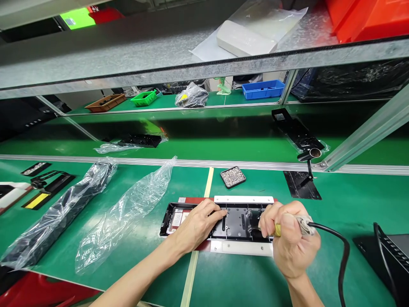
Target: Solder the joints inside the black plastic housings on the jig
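A long black plastic housing (234, 222) lies in a fixture with white rails (243, 247) on the green bench. My left hand (200, 224) rests over the housing's middle, its fingertips bent down at the inner ribs; whether they pinch anything is too small to tell. My right hand (290, 238) is closed around a corded tool (305, 225) with a yellowish part and a black cable, at the housing's right end. The tool's tip is hidden by the fingers. Behind the housing sits a small black tray of screws (233, 177).
Clear plastic bags (128, 213) and a bagged black part (60, 219) lie to the left. A black holder with a metal ring (309, 154) stands at the back right. A black panel (383, 256) is at the right. A metal shelf (159, 72) crosses above.
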`<action>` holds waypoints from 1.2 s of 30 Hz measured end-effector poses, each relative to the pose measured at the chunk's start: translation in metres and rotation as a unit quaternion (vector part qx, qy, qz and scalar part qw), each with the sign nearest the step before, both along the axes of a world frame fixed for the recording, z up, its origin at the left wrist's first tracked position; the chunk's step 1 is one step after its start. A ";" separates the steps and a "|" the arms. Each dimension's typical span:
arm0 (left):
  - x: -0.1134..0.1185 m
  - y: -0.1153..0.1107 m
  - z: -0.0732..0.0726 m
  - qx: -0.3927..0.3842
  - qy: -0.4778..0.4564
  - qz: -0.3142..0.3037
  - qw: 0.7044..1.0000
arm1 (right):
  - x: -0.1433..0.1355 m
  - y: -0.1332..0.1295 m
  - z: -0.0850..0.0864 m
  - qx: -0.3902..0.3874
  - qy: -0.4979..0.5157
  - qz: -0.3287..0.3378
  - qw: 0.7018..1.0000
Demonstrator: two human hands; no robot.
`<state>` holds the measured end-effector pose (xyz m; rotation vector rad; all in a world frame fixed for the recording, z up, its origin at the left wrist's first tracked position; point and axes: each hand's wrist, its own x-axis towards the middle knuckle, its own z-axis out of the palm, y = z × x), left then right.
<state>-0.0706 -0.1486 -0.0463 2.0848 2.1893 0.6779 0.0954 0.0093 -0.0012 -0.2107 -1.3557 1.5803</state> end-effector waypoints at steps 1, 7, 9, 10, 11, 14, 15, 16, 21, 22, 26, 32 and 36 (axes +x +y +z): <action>-0.001 -0.001 0.000 0.005 -0.007 0.005 1.000 | 0.000 0.000 0.000 0.000 0.000 0.000 1.000; -0.003 -0.003 -0.001 0.046 -0.032 0.030 0.998 | 0.001 0.000 0.000 0.002 0.001 0.000 1.000; -0.002 -0.001 0.000 0.062 -0.033 0.037 0.997 | 0.001 0.000 0.000 0.003 0.002 -0.003 1.000; -0.002 -0.001 0.000 0.073 -0.035 0.043 0.996 | 0.001 0.000 0.000 0.003 0.001 -0.005 1.000; -0.001 0.000 -0.001 0.084 -0.040 0.051 0.994 | 0.001 0.001 0.000 0.002 0.001 -0.008 1.000; -0.001 0.002 -0.006 0.115 -0.059 0.076 0.989 | -0.002 0.001 0.001 -0.003 -0.003 -0.010 1.000; -0.001 0.003 -0.009 0.125 -0.062 0.083 0.987 | -0.003 0.002 0.001 -0.003 -0.005 -0.012 1.000; -0.001 0.003 -0.012 0.135 -0.064 0.088 0.985 | -0.004 0.002 0.002 -0.003 -0.009 -0.012 1.000; 0.001 0.002 -0.023 0.172 -0.067 0.104 0.977 | -0.007 0.002 0.004 -0.007 -0.032 -0.017 0.999; 0.001 0.002 -0.024 0.178 -0.066 0.105 0.976 | -0.007 0.002 0.004 -0.004 -0.031 -0.020 0.999; 0.001 -0.001 -0.026 0.187 -0.052 0.108 0.975 | -0.009 -0.003 0.004 0.005 -0.016 -0.033 0.999; 0.001 -0.002 -0.030 0.186 -0.046 0.112 0.975 | -0.012 -0.006 0.004 0.001 -0.021 -0.046 0.999; 0.001 -0.002 -0.031 0.182 -0.039 0.111 0.976 | -0.009 -0.003 0.011 0.023 -0.033 0.010 0.999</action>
